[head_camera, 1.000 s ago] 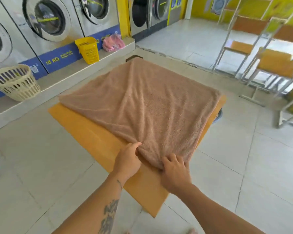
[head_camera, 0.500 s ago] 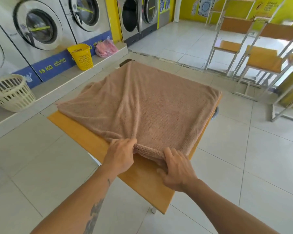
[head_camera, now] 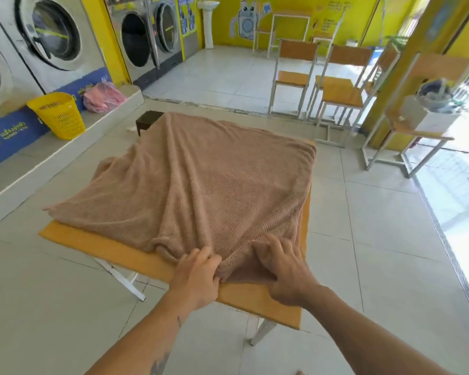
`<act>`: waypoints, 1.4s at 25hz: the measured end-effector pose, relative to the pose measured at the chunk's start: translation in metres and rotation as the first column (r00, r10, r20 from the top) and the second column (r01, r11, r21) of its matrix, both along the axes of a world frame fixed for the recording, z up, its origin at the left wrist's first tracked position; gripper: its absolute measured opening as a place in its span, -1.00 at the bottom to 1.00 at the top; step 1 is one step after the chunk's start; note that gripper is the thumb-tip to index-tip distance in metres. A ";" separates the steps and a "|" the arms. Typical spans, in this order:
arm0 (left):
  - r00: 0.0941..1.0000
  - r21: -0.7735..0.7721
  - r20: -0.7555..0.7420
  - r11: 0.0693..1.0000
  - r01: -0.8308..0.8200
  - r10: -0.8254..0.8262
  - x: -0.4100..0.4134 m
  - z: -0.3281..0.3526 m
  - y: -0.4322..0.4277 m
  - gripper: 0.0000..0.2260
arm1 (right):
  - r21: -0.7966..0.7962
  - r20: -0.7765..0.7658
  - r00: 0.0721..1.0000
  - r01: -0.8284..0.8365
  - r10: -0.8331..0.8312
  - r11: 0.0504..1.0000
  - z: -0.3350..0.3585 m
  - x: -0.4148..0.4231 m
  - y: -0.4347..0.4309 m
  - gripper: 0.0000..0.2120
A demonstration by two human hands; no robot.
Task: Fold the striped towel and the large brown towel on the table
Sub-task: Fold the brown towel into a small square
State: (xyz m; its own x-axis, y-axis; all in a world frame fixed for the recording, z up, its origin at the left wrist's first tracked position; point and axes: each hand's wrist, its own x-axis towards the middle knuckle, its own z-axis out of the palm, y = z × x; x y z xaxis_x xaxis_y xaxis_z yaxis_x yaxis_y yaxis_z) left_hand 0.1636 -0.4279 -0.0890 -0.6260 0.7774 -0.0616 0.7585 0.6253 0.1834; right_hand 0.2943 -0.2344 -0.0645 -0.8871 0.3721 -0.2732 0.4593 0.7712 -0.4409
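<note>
The large brown towel (head_camera: 201, 185) lies spread over most of the orange-topped table (head_camera: 98, 240), with long wrinkles running toward me. Its near corner is bunched at the table's front. My left hand (head_camera: 198, 274) pinches that corner from the left. My right hand (head_camera: 279, 269) grips the same corner from the right, fingers pressed into the cloth. The two hands are close together. No striped towel is in view.
Washing machines (head_camera: 49, 41) line a raised step on the left, with a yellow basket (head_camera: 57, 115) and a pink bag (head_camera: 103, 97) on it. A small dark stool (head_camera: 146, 121) stands behind the table. Chairs (head_camera: 293, 77) and a side table (head_camera: 414, 131) stand at the right.
My head has lifted, so more of the room shows. Both hands keep hold of the towel's near corner, and the cloth has been pulled toward me, more wrinkled and bunched.
</note>
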 end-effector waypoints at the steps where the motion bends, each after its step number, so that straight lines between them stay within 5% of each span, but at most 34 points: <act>1: 0.999 -0.001 -0.004 0.999 0.038 -0.038 0.000 -0.001 -0.002 -0.85 | -0.076 0.004 0.994 0.112 -0.112 0.991 -0.007 -0.004 -0.010 -0.17; 3: 0.997 0.022 -0.020 0.996 0.081 -0.081 -0.007 -0.003 -0.011 -0.87 | -0.042 -0.012 0.983 0.182 -0.182 0.982 -0.010 -0.003 -0.019 -0.50; 5: 0.996 0.059 -0.016 0.994 0.091 -0.090 -0.016 -0.003 -0.018 -0.82 | 0.198 -0.056 0.995 0.095 -0.086 0.976 -0.007 0.007 -0.014 -0.77; 9: 0.990 0.103 -0.028 0.985 0.140 -0.138 -0.013 -0.006 -0.015 -0.83 | 0.512 -0.189 0.980 0.043 0.063 0.858 0.004 0.044 0.028 -0.54; 15: 0.989 -0.004 0.076 0.992 0.127 -0.126 0.007 -0.016 -0.022 -0.77 | 0.233 0.247 0.968 -0.088 0.028 0.969 -0.004 0.072 0.007 -0.81; 23: 0.965 -0.004 0.262 0.999 0.038 -0.036 0.025 -0.007 -0.033 -0.87 | 0.287 0.510 0.856 -0.265 0.087 0.921 0.008 0.062 0.000 -0.70; 28: 0.945 0.155 0.286 0.966 -0.206 0.156 0.012 -0.004 -0.053 -0.84 | 0.219 0.350 0.930 -0.198 0.113 0.955 0.038 0.023 -0.014 -0.56; 35: 0.950 0.173 0.136 0.938 -0.301 0.280 -0.064 -0.003 -0.121 -0.76 | 0.155 0.305 0.949 -0.132 0.080 0.979 0.033 -0.048 -0.094 -0.42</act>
State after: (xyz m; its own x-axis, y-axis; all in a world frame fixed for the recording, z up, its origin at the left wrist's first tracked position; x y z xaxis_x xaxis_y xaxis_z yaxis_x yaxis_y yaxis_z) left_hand 0.0992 -0.5485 -0.0916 -0.8238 0.5667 -0.0109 0.5184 0.7611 0.3899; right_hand 0.2460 -0.3281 -0.0313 -0.8130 0.3445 -0.4694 0.4599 0.8744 -0.1548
